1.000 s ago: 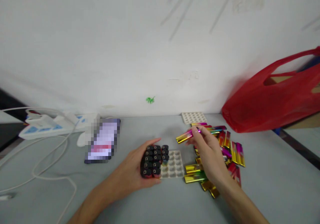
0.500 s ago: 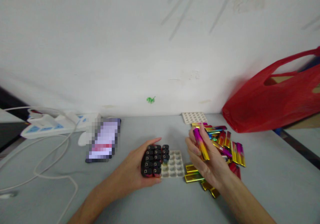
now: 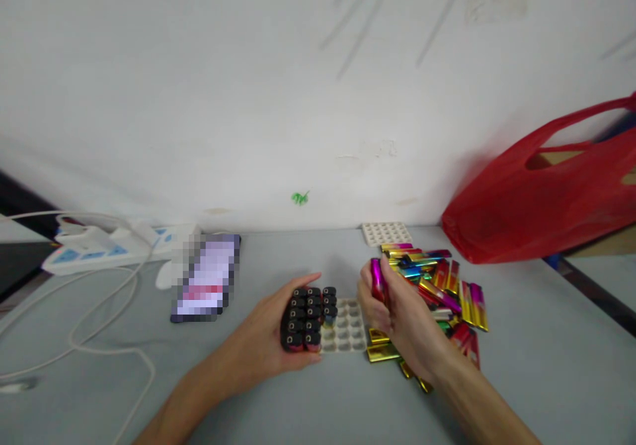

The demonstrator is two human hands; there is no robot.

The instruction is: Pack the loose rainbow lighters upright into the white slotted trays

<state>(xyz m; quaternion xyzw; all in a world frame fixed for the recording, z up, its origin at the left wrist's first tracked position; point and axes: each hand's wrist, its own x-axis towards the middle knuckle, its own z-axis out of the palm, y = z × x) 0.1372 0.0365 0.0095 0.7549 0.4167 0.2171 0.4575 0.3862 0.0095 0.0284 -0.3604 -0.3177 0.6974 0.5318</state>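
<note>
My left hand (image 3: 265, 346) grips the left side of a white cell tray (image 3: 348, 331), its fingers curled around the upright black-topped lighters (image 3: 308, 316) that fill the tray's left half. My right hand (image 3: 405, 322) is closed on one shiny magenta lighter (image 3: 377, 281), held nearly upright just right of the tray's empty cells. A heap of metallic gold, red and magenta lighters (image 3: 442, 293) lies on the grey table behind and under that hand.
A second white tray (image 3: 385, 233) lies by the wall. A red plastic bag (image 3: 546, 193) sits at the right. A phone (image 3: 206, 278) lies to the left, with a white power strip (image 3: 99, 249) and loose cable (image 3: 99, 346) beyond it.
My right hand has turned the picked lighter from lying level to nearly upright and brought it left and down toward the tray. My left hand has stayed put.
</note>
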